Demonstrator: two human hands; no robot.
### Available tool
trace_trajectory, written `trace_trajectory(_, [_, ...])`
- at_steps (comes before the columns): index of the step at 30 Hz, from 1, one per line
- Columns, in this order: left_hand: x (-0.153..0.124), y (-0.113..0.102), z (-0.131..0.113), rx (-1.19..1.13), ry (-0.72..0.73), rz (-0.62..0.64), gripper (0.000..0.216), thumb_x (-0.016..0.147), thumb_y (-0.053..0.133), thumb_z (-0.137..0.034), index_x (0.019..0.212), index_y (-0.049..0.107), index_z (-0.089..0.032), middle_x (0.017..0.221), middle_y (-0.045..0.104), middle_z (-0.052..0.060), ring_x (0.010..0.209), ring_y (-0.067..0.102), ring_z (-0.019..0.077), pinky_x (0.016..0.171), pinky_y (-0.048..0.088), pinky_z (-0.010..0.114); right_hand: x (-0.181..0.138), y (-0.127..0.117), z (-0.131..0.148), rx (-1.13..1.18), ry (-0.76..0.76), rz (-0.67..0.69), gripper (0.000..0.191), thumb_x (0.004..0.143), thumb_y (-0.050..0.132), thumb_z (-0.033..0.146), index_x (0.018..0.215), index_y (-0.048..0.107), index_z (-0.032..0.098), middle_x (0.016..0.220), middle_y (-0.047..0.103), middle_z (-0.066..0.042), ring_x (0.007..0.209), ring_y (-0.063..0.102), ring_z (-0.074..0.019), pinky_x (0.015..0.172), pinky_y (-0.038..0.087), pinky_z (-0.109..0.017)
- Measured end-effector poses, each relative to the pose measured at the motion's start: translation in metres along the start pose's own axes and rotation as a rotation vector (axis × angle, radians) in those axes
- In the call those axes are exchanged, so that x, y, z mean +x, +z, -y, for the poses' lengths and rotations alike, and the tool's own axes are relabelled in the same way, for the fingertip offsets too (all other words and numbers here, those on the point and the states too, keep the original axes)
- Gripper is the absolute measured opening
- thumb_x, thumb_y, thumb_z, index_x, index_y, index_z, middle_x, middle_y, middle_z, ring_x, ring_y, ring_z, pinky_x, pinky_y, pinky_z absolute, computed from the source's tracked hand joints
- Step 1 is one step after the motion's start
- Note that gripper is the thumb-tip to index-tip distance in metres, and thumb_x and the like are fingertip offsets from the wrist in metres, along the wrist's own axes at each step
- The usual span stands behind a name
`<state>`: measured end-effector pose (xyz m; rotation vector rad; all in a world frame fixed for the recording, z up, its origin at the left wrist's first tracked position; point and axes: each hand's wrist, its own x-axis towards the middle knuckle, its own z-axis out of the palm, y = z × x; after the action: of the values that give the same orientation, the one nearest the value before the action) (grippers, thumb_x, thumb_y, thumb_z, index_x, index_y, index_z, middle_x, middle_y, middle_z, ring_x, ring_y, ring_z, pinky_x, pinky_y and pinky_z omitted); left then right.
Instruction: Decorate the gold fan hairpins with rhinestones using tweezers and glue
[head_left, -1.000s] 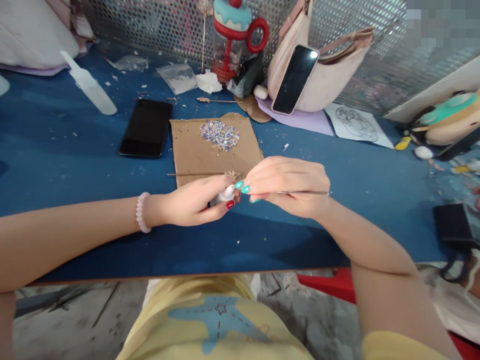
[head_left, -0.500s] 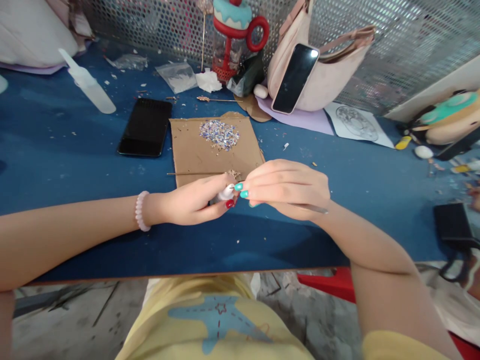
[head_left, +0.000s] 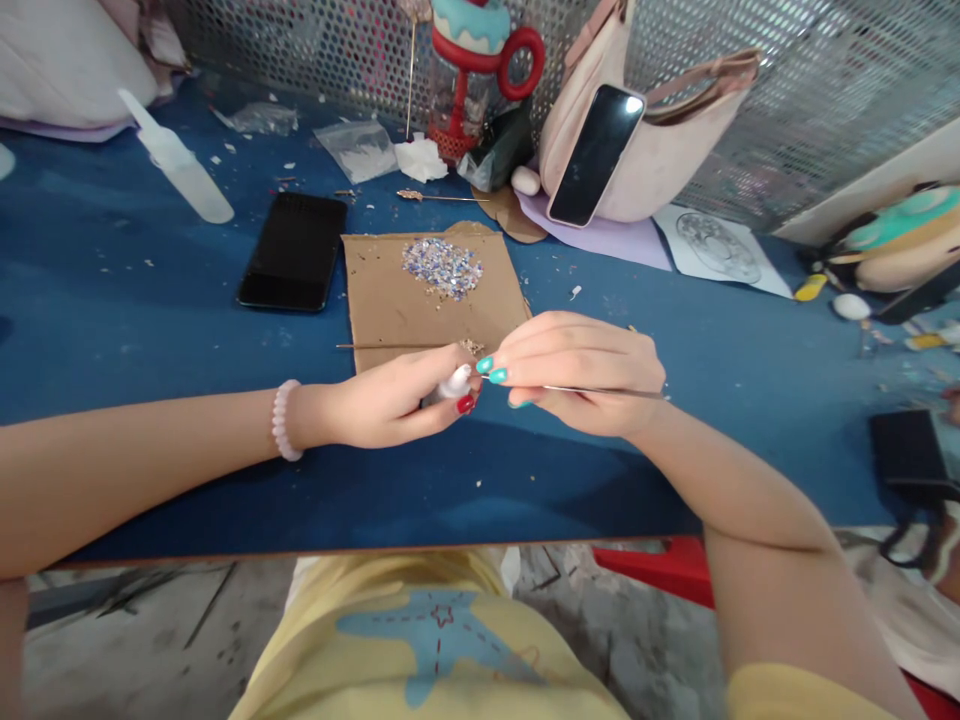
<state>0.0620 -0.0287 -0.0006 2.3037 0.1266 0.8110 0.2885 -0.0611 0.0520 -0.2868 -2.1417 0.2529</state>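
Observation:
My left hand (head_left: 409, 395) is closed around a small white bottle (head_left: 452, 384), its nozzle pointing up and right; most of the bottle is hidden by the fingers. Pinched in my right hand (head_left: 581, 370) are thin metal tweezers (head_left: 600, 391), lying under the palm with the tip close to the nozzle. I cannot make out whether the tip holds anything. Just beyond the hands, a thin hairpin stick (head_left: 390, 346) with an ornate end rests across the cardboard sheet (head_left: 382, 315). A heap of small blue, white and silvery beads (head_left: 442, 267) lies on the cardboard.
Left of the cardboard lies a black phone (head_left: 294, 250), with a squeeze bottle (head_left: 184, 175) beyond it. Another ornate hairpin (head_left: 442, 197) is behind the cardboard. A second phone (head_left: 596, 155) leans on a pink handbag (head_left: 652, 150). A red-handled cup (head_left: 465, 75) stands at the back.
My right hand has tilted slightly, and the tweezers now lie more level, their tip a little farther right of the nozzle. My left hand still grips the bottle.

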Motion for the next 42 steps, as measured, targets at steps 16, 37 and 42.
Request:
trace_trajectory(16, [0.001,-0.002,-0.002,0.015,0.014,0.004,0.028,0.111,0.033,-0.034,0.107,0.056,-0.018,0.093,0.068,0.007,0.08,0.066,0.0166,0.074,0.053,0.025,0.003,-0.001,0.006,0.026,0.073,0.005,0.013,0.095,0.067,0.012,0.105,0.074,0.016,0.085,0.077,-0.004,0.085,0.075,-0.0156,0.078,0.065,-0.031])
trace_trajectory(37, [-0.001,0.0,0.0,0.141,0.051,-0.055,0.024,0.108,0.049,-0.04,0.103,0.056,-0.018,0.094,0.072,0.006,0.08,0.069,0.0148,0.069,0.051,0.021,0.004,-0.002,0.007,0.06,0.126,0.05,0.012,0.099,0.064,0.019,0.1,0.073,0.013,0.09,0.077,-0.007,0.087,0.073,-0.0153,0.081,0.062,-0.032])
trace_trajectory(42, [-0.001,0.0,0.0,0.136,0.054,-0.059,0.024,0.108,0.049,-0.04,0.1,0.056,-0.018,0.093,0.071,0.006,0.08,0.069,0.0137,0.069,0.05,0.02,0.004,-0.002,0.007,0.049,0.13,0.07,0.01,0.098,0.064,0.017,0.101,0.073,0.013,0.09,0.076,-0.007,0.088,0.073,-0.0153,0.081,0.063,-0.032])
